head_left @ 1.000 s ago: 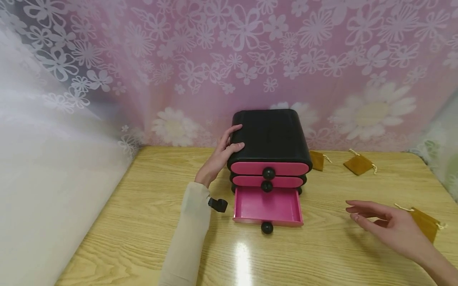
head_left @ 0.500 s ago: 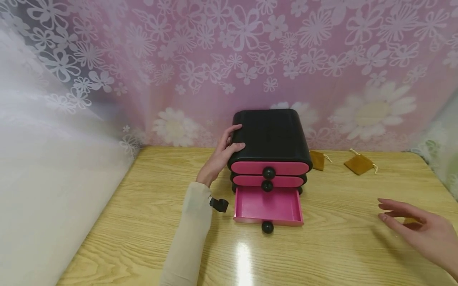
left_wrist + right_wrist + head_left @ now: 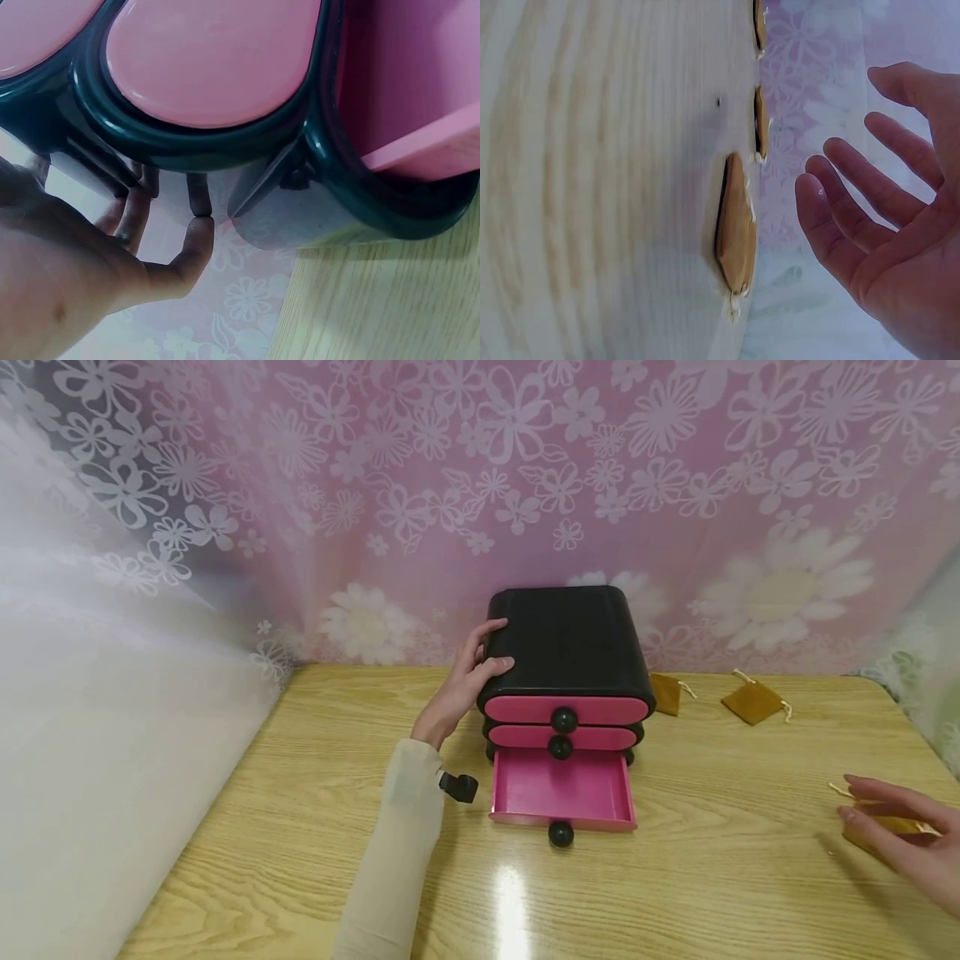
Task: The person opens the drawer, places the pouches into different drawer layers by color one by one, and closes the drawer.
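Left hand (image 3: 459,687) grips drawer cabinet (image 3: 566,643); right hand (image 3: 913,251), empty, hovers at its four o'clock, likely reaching: drawstring pouch (image 3: 736,229) wants pinching.

No legible text, label or number, on the glossy black rounded cabinet (image 3: 558,639) touched by the left hand (image 3: 459,683), the flat brown cloth pouch (image 3: 735,225) near the right hand (image 3: 911,835), or the pink flower-patterned cloth (image 3: 420,560) beyond both hands, its tiny pale mark (image 3: 439,613) unreadable

A pink floral cloth (image 3: 420,468) hangs behind the wood-grained table (image 3: 675,885), whose surface carries a bright streak of glare.
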